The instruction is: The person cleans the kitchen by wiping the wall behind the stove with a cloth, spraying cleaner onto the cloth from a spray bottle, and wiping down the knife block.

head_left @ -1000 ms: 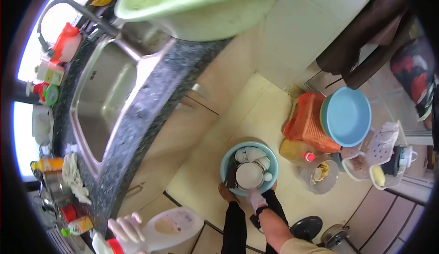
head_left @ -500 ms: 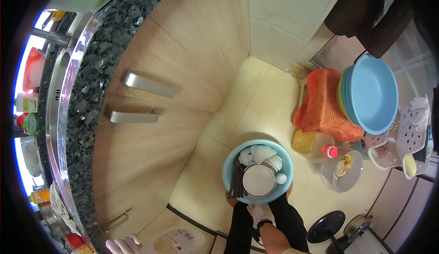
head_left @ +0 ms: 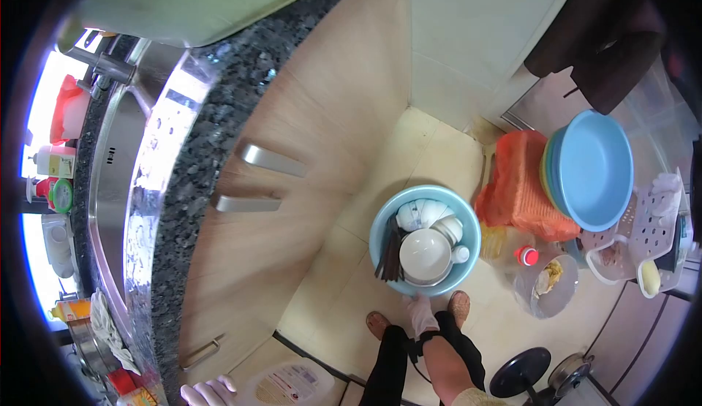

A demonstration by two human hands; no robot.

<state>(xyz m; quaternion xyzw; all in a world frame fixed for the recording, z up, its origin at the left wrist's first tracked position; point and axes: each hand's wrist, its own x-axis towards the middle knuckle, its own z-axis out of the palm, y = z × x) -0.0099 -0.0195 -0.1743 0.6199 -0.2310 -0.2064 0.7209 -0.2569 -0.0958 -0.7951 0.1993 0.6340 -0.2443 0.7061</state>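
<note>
Cream tiled floor (head_left: 322,289), a dark speckled stone tabletop (head_left: 175,209) to its left, and a light-blue round plastic basin (head_left: 379,223) of dishes just ahead of the person's feet (head_left: 459,306).

At the lower left edge is a white plastic bottle (head_left: 287,385) with a printed label. Inside the basin, a white round bowl (head_left: 425,255) lies beside a bundle of long dark-brown sticks (head_left: 390,251). The white-gloved left hand (head_left: 208,391), partly cut off, curls its fingers near the bottle; its grip cannot be told. The white-gloved right hand (head_left: 421,314) reaches the basin's near rim, its fingers too hidden to tell whether they grasp it.
</note>
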